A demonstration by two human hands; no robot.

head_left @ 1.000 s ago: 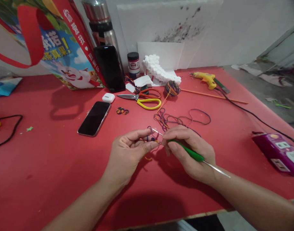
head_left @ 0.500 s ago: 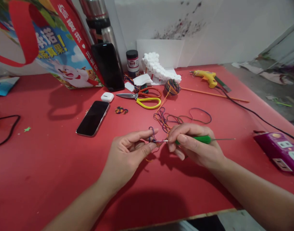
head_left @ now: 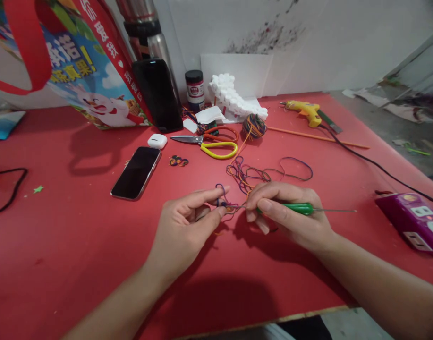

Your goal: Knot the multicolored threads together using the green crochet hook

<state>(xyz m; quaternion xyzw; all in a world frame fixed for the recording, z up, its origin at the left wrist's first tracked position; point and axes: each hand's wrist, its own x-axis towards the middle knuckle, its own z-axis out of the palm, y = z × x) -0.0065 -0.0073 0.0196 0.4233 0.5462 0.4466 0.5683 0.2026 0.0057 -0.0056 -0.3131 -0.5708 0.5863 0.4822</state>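
Note:
Between thumb and fingers, my left hand [head_left: 188,224] pinches a small piece of multicoloured yarn work [head_left: 230,208], with a dark loop standing up above it. My right hand [head_left: 289,212] grips a crochet hook [head_left: 300,208] by its green handle; a thin metal shaft sticks out at each end. The hook's left tip meets the yarn at my left fingertips. Loose purple, orange and green yarn [head_left: 248,174] lies in tangled loops just beyond my hands and leads back to a yarn ball [head_left: 254,126].
On the red table [head_left: 96,255] lie scissors [head_left: 212,141], a phone [head_left: 136,173], a white earbud case [head_left: 157,140] and a small knotted yarn piece [head_left: 178,161]. A yellow glue gun [head_left: 303,111] and a purple power socket [head_left: 411,222] are on the right. A gift bag [head_left: 99,85] stands back left.
The hook's left tip has gone further into the yarn work, and its handle is tilted slightly differently. Both hands keep their grips. The whole view has shifted a little.

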